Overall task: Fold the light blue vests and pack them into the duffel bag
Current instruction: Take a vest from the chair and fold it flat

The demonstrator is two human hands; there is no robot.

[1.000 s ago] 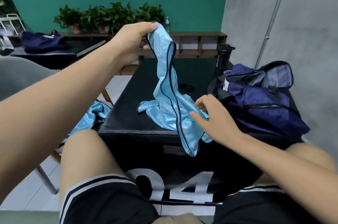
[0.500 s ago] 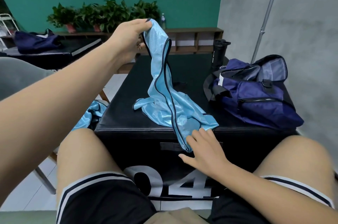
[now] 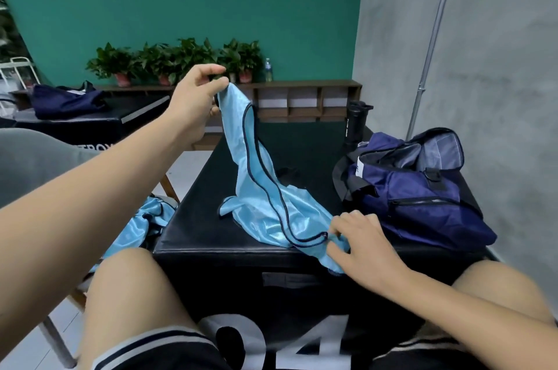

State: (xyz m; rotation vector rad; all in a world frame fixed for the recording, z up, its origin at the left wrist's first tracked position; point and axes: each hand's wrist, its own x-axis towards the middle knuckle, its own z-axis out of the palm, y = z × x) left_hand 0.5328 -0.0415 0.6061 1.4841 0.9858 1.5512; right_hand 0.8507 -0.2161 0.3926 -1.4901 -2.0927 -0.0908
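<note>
A light blue vest [image 3: 262, 188] with dark piping is stretched from the air down onto the black box [image 3: 211, 236] in front of me. My left hand [image 3: 196, 97] pinches its upper end, held up above the box's far left. My right hand [image 3: 359, 242] grips the vest's lower end at the box's front edge. The navy duffel bag [image 3: 416, 197] sits on the box's right side, its top flap unzipped and open. More light blue vests [image 3: 142, 224] lie on a chair to the left of the box.
A black bottle [image 3: 356, 124] stands behind the bag on the box. My bare knees flank the box's front. Another black box with a dark bag [image 3: 66, 100] is at the back left. A metal pole [image 3: 428, 46] runs up the grey wall on the right.
My right hand has moved right and up along the front edge and taken hold of the vest's lower end. My left hand keeps the upper end raised, now pinched between finger and thumb.
</note>
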